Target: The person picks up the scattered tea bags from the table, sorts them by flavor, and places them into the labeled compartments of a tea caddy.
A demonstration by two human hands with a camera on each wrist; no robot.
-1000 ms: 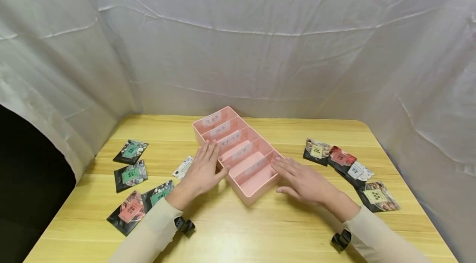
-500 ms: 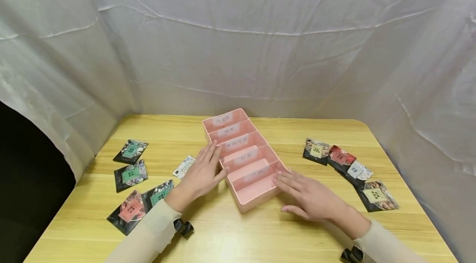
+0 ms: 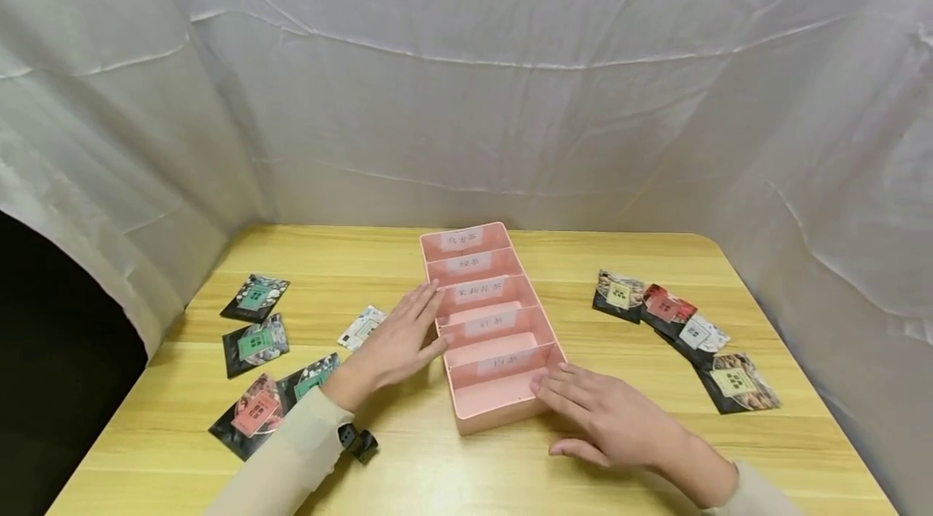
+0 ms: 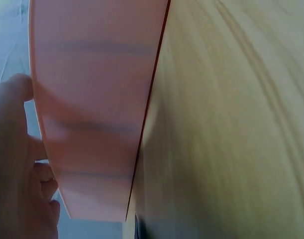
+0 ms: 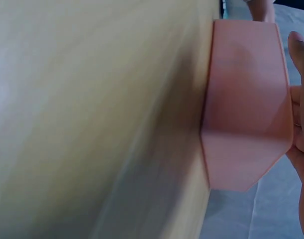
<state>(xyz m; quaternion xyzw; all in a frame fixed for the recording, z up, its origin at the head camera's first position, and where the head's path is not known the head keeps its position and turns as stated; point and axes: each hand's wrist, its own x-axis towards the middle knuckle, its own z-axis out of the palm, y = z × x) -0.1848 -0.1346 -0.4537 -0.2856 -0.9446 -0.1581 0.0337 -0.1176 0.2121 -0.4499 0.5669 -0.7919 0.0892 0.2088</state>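
A pink box point(image 3: 503, 396) with several compartments, divided crosswise and bearing white handwritten labels, lies at a slight slant on the wooden table. My left hand point(image 3: 397, 344) rests along its left rim with the fingers extended; the left wrist view shows the fingertips at the top edge of the box's side wall point(image 4: 92, 99). My right hand point(image 3: 612, 419) touches the near right corner, its fingers straight and its thumb held apart. In the right wrist view the pink end wall point(image 5: 249, 84) stands beside the right hand's fingers.
Several dark sachets with green or red labels lie at the left, among them a red-labelled sachet point(image 3: 255, 416). A white sachet point(image 3: 362, 327) lies beside my left hand. More sachets, including a yellow-labelled one point(image 3: 738, 383), lie at the right. A pale curtain point(image 3: 466, 111) hangs behind the table.
The box has turned clockwise, its far end swinging right and its near end coming closer to me. My right hand has moved slightly nearer with it; my left hand has barely moved.
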